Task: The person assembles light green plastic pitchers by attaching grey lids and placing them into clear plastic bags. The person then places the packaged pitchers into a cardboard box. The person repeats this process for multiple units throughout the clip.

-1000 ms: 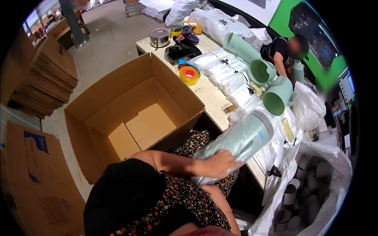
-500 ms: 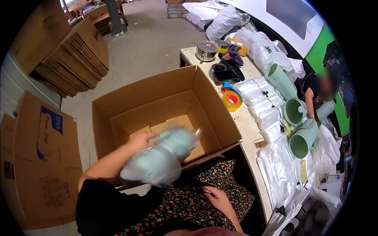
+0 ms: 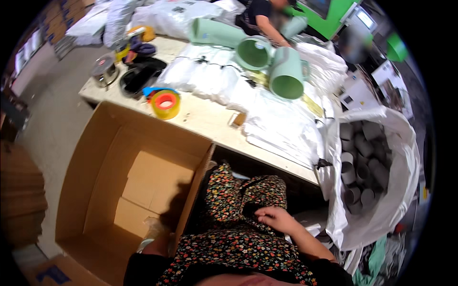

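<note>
Low in the picture, my left forearm reaches over the near side of a large open cardboard box (image 3: 90, 178). My left hand (image 3: 156, 230) is small in view, and its fingers are partly covered. Clear plastic shows around it, with a pale green patch beside the wrist. This is a little of the bagged pale green ware (image 3: 143, 245), closed in my hand; most of the bag is hidden. On the flowered apron (image 3: 229, 243) over my lap rests my right hand (image 3: 276, 219). Its fingers are loosely apart and nothing shows in them.
Beyond the box runs a white table (image 3: 205, 126) with yellow tape (image 3: 166, 105), flat plastic bags (image 3: 281, 124) and several green jugs (image 3: 286, 78). A white sack (image 3: 403, 190) of grey cups stands at right. Across the table, another person (image 3: 262, 21) reaches toward the jugs.
My view has swung to the right. The bagged pale green ware has gone from above the box's near edge to low inside its near side with my left hand. My right hand stays on my lap.
</note>
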A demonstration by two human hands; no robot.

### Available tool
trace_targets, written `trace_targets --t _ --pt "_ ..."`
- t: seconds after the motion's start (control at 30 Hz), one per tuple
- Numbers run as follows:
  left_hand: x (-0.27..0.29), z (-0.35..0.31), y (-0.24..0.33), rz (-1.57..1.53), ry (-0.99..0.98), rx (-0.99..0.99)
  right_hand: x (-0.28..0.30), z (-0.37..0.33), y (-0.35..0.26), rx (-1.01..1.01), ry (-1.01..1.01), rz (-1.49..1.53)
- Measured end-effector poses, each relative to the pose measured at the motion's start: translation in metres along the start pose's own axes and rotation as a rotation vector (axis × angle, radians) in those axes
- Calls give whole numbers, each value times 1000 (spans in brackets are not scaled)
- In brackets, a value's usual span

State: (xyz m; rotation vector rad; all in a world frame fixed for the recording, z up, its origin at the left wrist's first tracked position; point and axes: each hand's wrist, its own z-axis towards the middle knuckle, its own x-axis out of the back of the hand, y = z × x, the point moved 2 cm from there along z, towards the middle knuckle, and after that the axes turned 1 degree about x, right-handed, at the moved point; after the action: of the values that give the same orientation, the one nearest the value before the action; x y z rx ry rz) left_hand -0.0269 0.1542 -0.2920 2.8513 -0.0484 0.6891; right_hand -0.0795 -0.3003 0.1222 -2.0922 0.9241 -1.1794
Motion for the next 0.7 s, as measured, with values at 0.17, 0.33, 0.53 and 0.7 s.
trace_targets --t 0.17,0.33,0.53,0.7 --pt "-23 6 3 -82 -31 -5 89 51 16 48 422 278" --pt "-35 -9 -5 -280 114 -73 230 203 11 197 567 1088" --pt "103 -88 35 -1055 599 -487 329 303 19 370 868 1499" --pt "256 -190 159 -1119 898 -515 328 266 36 538 844 1527"
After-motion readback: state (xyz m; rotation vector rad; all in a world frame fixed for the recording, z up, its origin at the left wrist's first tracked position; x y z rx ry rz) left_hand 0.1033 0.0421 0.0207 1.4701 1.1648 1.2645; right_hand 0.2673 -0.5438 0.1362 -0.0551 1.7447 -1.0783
